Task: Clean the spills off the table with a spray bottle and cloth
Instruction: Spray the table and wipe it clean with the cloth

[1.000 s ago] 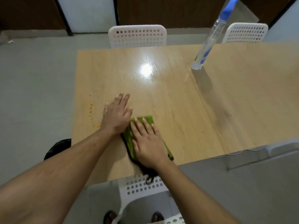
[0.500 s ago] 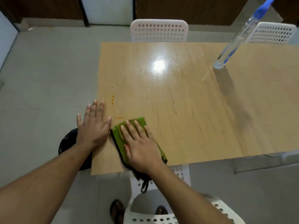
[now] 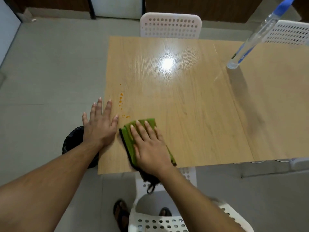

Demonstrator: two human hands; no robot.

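We press our right hand (image 3: pixel 149 144), fingers flat, on the green cloth (image 3: pixel 133 131) beside orange spills (image 3: pixel 121 101), our left hand (image 3: pixel 98 126) spread at the table (image 3: pixel 200 114) edge.

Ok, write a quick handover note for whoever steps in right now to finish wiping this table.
Left hand: open, flat at the table's left edge, holding nothing.
Right hand: open, fingers straight, pressing the green cloth flat near the front edge.
Spray bottle: standing at the far right of the table, untouched.
Done: cloth is down on the table, just beside the spill.
Left: orange spots remain between the left hand and the cloth; wipe them. Whether they have been sprayed cannot be told.
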